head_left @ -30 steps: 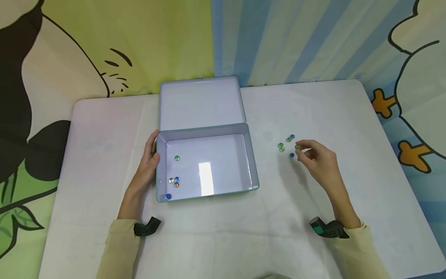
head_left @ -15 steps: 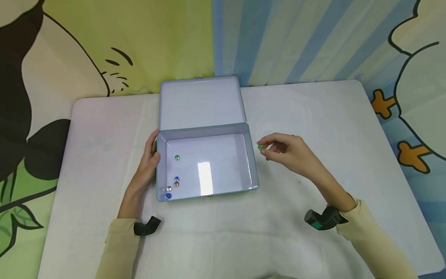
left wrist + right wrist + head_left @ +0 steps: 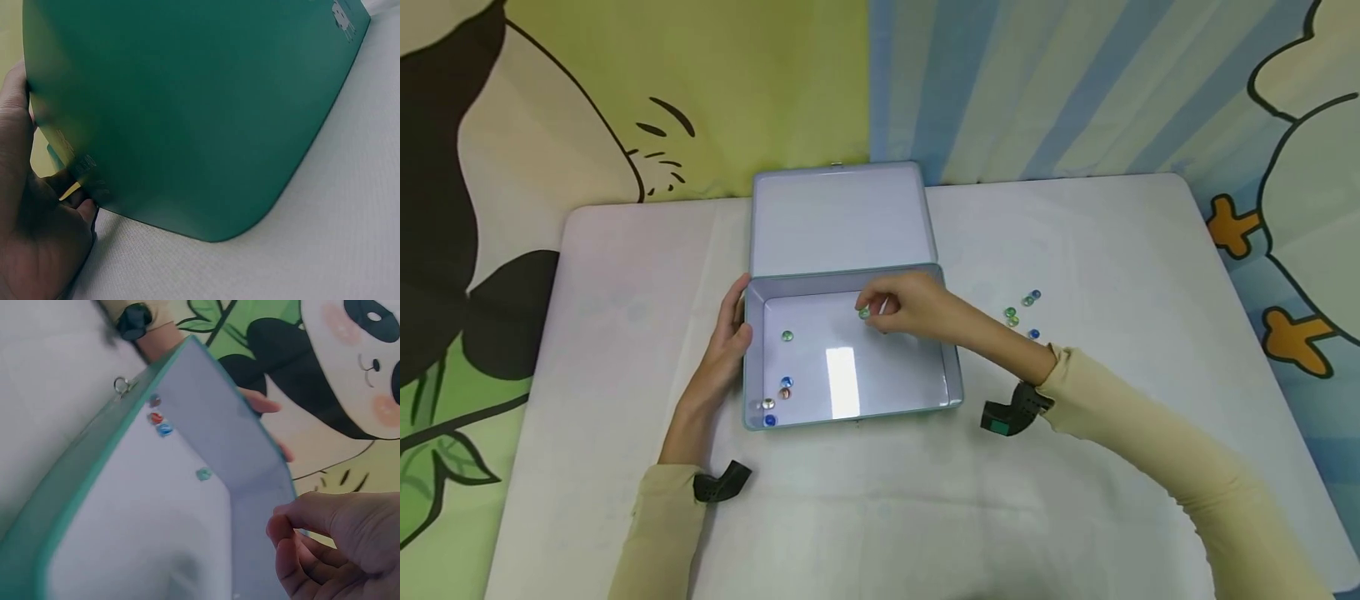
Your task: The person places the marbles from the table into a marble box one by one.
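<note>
A tin box [image 3: 895, 379], pale lilac inside and green outside, lies with its hinged lid [image 3: 842, 218] folded back. My left hand [image 3: 717, 362] holds the box's left side, thumb at the rim; in the left wrist view the green outer wall [image 3: 181, 125] fills most of the picture. Above the box floor, my right hand [image 3: 917, 305] pinches a green marble [image 3: 863, 313] between thumb and fingertips. Several marbles lie inside toward the left: a green marble [image 3: 787, 336], a blue marble [image 3: 786, 382], an orange one [image 3: 785, 393], a clear one [image 3: 768, 403] and a dark blue one [image 3: 770, 420].
Right of the box, several loose marbles rest on the white-covered table [image 3: 1097, 250], among them a green marble [image 3: 1010, 312] and a blue marble [image 3: 1033, 333]. A cartoon-printed curtain [image 3: 775, 83] hangs along the table's back edge.
My right hand has carried the green marble left from the loose group to over the box. Inside, the clear marble has rolled toward the front. My left hand stays at the box's side.
</note>
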Demonstrator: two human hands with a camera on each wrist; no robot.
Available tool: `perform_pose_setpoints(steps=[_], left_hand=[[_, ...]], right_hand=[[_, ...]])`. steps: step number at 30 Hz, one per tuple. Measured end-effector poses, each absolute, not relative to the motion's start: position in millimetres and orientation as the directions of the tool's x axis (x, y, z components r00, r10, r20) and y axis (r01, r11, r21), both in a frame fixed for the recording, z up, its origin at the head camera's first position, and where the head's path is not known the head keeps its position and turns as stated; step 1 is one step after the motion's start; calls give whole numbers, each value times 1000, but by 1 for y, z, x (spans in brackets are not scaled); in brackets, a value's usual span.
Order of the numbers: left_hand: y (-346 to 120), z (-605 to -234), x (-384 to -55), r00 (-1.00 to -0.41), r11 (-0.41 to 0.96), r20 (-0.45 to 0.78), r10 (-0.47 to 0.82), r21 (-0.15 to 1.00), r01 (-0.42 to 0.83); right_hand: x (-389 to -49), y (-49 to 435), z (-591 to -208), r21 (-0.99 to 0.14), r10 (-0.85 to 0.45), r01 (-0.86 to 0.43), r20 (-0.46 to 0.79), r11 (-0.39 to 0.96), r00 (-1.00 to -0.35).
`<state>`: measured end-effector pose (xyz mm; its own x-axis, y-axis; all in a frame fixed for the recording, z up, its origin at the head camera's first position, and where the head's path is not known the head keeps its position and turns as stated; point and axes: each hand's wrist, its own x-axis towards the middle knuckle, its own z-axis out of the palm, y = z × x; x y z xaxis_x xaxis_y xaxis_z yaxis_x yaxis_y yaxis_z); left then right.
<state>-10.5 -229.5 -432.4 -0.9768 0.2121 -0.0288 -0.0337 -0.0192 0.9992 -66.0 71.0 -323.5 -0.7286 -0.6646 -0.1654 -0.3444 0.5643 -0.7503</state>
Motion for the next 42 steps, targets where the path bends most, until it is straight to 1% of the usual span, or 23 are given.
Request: perform_pose_setpoints(steps=[5, 12, 18, 23, 29, 35, 39, 42], left_hand=[[-229, -433, -10, -976, -14, -34, 214, 999, -38], [-230, -431, -10, -975, -14, -55, 216, 998, -60], [-230, -432, -10, -972, -27, -60, 226, 997, -68], [-228, -433, -11, -969, -34, -62, 239, 997, -72], [-227, -433, -12, -969, -45, -45, 244, 997, -58], [-227, -432, -13, -969, -53, -35, 246, 997, -50], [-229, -432, -12, -968, -58, -28, 248, 997, -44], [-230, -431, -12, -968, -57, -31, 249, 997, -47]], right_hand=[[-78, 47, -337, -741, -694, -343, -224, 577, -684], [-89, 15, -348, -740, -736, -365, -251, 564, -629], [-92, -20, -359, -739, -742, -347, -297, 578, -601], [-88, -42, -369, -739, -733, -327, -318, 588, -601], [-83, -52, -376, -778, -709, -252, -321, 576, -628], [-83, -57, -379, -775, -679, -221, -333, 592, -654], [-83, -61, -378, -769, -675, -216, -344, 601, -653], [-83, -61, -376, -769, -679, -209, -360, 604, -640]])
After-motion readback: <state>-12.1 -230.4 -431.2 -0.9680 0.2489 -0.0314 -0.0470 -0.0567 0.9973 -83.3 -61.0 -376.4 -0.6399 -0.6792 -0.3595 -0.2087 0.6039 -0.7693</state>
